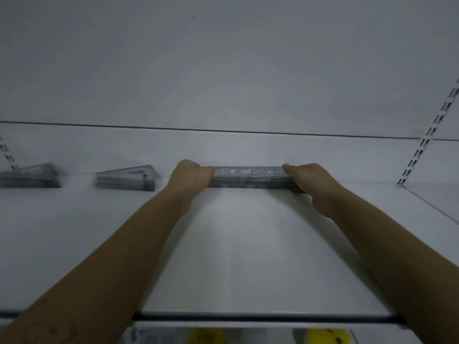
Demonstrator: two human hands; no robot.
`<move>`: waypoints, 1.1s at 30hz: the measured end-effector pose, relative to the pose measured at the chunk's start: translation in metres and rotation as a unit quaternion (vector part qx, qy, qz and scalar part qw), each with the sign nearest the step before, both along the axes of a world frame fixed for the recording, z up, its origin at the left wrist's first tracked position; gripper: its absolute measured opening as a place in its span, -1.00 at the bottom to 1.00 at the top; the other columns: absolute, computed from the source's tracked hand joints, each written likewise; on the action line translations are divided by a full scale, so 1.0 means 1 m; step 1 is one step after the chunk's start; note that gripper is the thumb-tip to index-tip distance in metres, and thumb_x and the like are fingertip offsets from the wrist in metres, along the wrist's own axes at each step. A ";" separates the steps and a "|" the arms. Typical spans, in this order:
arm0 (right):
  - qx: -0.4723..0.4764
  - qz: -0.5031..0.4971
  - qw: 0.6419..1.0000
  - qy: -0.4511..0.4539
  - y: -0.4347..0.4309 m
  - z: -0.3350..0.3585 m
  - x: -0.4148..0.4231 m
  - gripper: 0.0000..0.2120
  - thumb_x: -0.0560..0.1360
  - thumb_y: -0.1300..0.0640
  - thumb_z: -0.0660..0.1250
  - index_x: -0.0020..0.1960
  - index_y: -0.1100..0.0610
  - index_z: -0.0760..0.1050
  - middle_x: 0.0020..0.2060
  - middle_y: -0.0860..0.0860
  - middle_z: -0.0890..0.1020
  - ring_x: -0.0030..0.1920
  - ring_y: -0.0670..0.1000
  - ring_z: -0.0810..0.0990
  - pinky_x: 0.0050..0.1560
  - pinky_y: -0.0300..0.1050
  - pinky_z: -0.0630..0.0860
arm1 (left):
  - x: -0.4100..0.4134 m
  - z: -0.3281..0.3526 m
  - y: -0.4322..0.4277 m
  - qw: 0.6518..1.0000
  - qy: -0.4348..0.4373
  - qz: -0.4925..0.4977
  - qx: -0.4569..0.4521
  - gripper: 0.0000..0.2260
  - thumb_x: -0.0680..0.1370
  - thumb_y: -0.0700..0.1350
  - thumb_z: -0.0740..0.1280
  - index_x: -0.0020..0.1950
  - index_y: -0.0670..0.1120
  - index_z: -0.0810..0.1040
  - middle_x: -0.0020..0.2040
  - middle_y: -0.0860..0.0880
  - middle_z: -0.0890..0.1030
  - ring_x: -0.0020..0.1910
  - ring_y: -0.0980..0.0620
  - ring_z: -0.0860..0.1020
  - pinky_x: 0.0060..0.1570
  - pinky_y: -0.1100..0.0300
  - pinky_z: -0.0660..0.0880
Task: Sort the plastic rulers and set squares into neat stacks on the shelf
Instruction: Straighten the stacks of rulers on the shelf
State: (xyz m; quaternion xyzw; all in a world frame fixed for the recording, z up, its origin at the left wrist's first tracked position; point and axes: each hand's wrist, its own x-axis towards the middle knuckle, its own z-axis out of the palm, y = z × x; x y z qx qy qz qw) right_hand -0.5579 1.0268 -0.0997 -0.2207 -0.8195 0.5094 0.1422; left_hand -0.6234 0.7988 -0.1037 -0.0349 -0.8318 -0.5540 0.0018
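A stack of clear plastic rulers [248, 177] lies crosswise at the back of the white shelf [248, 244], close to the rear wall. My left hand [191, 177] grips its left end and my right hand [313, 184] grips its right end, fingers curled around the stack. To the left, a stack of transparent set squares [126, 178] rests on the shelf. Another stack of set squares [31, 176] sits at the far left edge, partly cut off and blurred.
A slotted metal upright [427, 135] runs up the back wall at the right, another [7, 152] at the far left. The shelf's front rail [260, 317] is at the bottom. Yellow packaged items [327, 336] show on the level below.
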 end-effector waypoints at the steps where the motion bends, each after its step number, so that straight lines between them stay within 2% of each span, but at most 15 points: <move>1: 0.011 0.009 1.000 -0.001 0.001 -0.001 0.001 -0.56 0.53 -0.03 0.30 0.04 0.41 0.51 -0.17 0.13 0.49 -0.16 0.10 0.47 -0.04 -0.01 0.50 | 0.000 -0.001 -0.002 1.000 0.008 -0.006 -0.012 -0.75 0.53 -0.10 0.33 -0.28 -0.21 0.44 -0.35 -0.10 0.37 -0.38 0.01 0.35 -0.38 0.21 0.26; 3: 0.058 0.028 0.998 -0.008 0.002 -0.002 0.004 -0.66 0.53 0.02 0.30 -0.07 0.34 0.53 -0.23 0.12 0.48 -0.22 0.08 0.44 -0.24 -0.11 0.38 | 0.000 -0.004 -0.006 0.999 0.029 -0.016 -0.037 -0.76 0.49 -0.10 0.39 -0.27 -0.25 0.51 -0.35 -0.13 0.41 -0.37 -0.02 0.38 -0.35 0.22 0.28; 4: 0.084 0.031 0.996 -0.006 0.002 -0.003 0.005 -0.73 0.51 0.03 0.33 -0.06 0.27 0.54 -0.22 0.10 0.51 -0.23 0.07 0.47 -0.26 -0.12 0.37 | 0.000 -0.005 -0.009 0.998 0.042 -0.017 -0.052 -0.79 0.46 -0.10 0.43 -0.20 -0.26 0.56 -0.31 -0.14 0.46 -0.33 -0.02 0.43 -0.29 0.20 0.32; 5: 0.109 0.029 0.994 -0.002 0.003 -0.005 0.007 -0.76 0.50 0.03 0.36 0.01 0.22 0.54 -0.15 0.09 0.56 -0.19 0.06 0.52 -0.22 -0.13 0.42 | 0.000 -0.006 -0.011 0.996 0.057 -0.013 -0.070 -0.80 0.44 -0.10 0.46 -0.10 -0.22 0.58 -0.25 -0.15 0.52 -0.24 -0.03 0.49 -0.20 0.18 0.38; 6: 0.135 0.022 0.991 0.003 0.005 -0.006 0.008 -0.69 0.47 0.03 0.40 0.12 0.18 0.53 -0.06 0.08 0.60 -0.10 0.06 0.56 -0.12 -0.12 0.46 | 0.001 -0.007 -0.014 0.993 0.070 -0.004 -0.090 -0.75 0.42 -0.10 0.49 0.01 -0.19 0.58 -0.14 -0.14 0.59 -0.13 -0.06 0.55 -0.09 0.18 0.41; 8: 0.188 0.015 0.982 0.007 0.012 -0.008 0.011 -0.52 0.44 0.02 0.45 0.30 0.12 0.46 0.06 0.05 0.63 0.06 0.07 0.57 0.04 -0.13 0.45 | 0.003 -0.008 -0.019 0.988 0.092 0.007 -0.120 -0.55 0.39 -0.10 0.53 0.21 -0.21 0.55 0.05 -0.13 0.64 0.04 -0.05 0.58 0.06 0.22 0.42; 11: 0.232 0.038 0.972 0.019 0.019 -0.008 0.012 -0.53 0.41 0.04 0.48 0.30 0.03 0.48 0.00 0.03 0.68 0.06 0.03 0.58 0.04 -0.19 0.40 | 0.004 -0.009 -0.019 0.985 0.105 -0.007 -0.140 -0.46 0.37 -0.11 0.54 0.30 -0.19 0.50 0.11 -0.11 0.64 -0.01 0.07 0.54 0.03 0.31 0.38; 13: 0.250 0.044 0.967 0.029 0.019 -0.008 0.012 -0.59 0.43 0.04 0.47 0.26 0.00 0.53 -0.01 0.03 0.67 0.00 0.00 0.56 0.03 -0.22 0.39 | 0.005 -0.009 -0.018 0.981 0.123 -0.008 -0.152 -0.49 0.39 -0.09 0.52 0.30 -0.17 0.51 0.12 -0.11 0.64 -0.03 0.10 0.52 0.02 0.34 0.35; 16: 0.262 0.036 0.963 0.046 0.018 -0.010 0.007 -0.67 0.46 0.06 0.43 0.22 0.03 0.58 -0.02 0.05 0.65 -0.04 -0.03 0.54 0.02 -0.27 0.36 | 0.003 -0.010 -0.017 0.977 0.144 0.014 -0.155 -0.54 0.44 0.00 0.47 0.27 -0.17 0.55 0.10 -0.11 0.65 0.06 0.02 0.57 0.04 0.32 0.35; 19: 0.259 0.029 0.964 0.058 0.020 -0.012 0.004 -0.70 0.47 0.09 0.43 0.19 0.06 0.60 -0.01 0.07 0.67 -0.06 -0.03 0.55 0.03 -0.30 0.36 | -0.002 -0.013 -0.017 0.973 0.161 0.030 -0.164 -0.62 0.47 -0.01 0.44 0.22 -0.16 0.60 0.07 -0.12 0.66 0.03 0.02 0.59 0.04 0.33 0.37; 23: 0.249 0.020 0.966 0.064 0.023 -0.014 0.000 -0.70 0.45 0.10 0.46 0.17 0.09 0.62 0.01 0.10 0.68 0.02 0.02 0.60 0.07 -0.31 0.38 | -0.004 -0.015 -0.017 0.971 0.169 0.046 -0.161 -0.67 0.46 -0.03 0.45 0.16 -0.16 0.63 0.02 -0.12 0.68 -0.04 0.04 0.60 0.01 0.31 0.40; 26: 0.239 0.021 0.968 0.068 0.023 -0.013 -0.001 -0.70 0.44 0.11 0.46 0.16 0.10 0.63 -0.01 0.10 0.68 -0.05 -0.02 0.57 0.05 -0.31 0.37 | -0.005 -0.015 -0.017 0.974 0.163 0.048 -0.151 -0.66 0.45 -0.02 0.46 0.16 -0.16 0.63 0.01 -0.11 0.68 -0.09 0.08 0.57 0.02 0.30 0.43; 30: 0.267 0.053 0.961 0.045 0.025 -0.011 0.002 -0.60 0.36 0.06 0.54 0.17 0.05 0.60 -0.11 -0.01 0.60 -0.09 -0.06 0.50 0.01 -0.28 0.36 | -0.002 -0.016 -0.019 0.974 0.169 0.034 -0.145 -0.63 0.47 0.08 0.41 0.15 -0.14 0.64 0.00 -0.07 0.68 -0.06 0.06 0.59 0.03 0.25 0.47; 33: 0.274 0.056 0.959 0.040 0.025 -0.012 0.002 -0.58 0.34 0.13 0.55 0.18 0.05 0.58 -0.03 0.05 0.66 -0.11 -0.04 0.51 0.00 -0.28 0.37 | 0.000 -0.016 -0.017 0.974 0.177 0.037 -0.138 -0.68 0.51 0.06 0.38 0.10 -0.14 0.66 -0.04 -0.09 0.69 -0.12 0.07 0.59 -0.05 0.27 0.46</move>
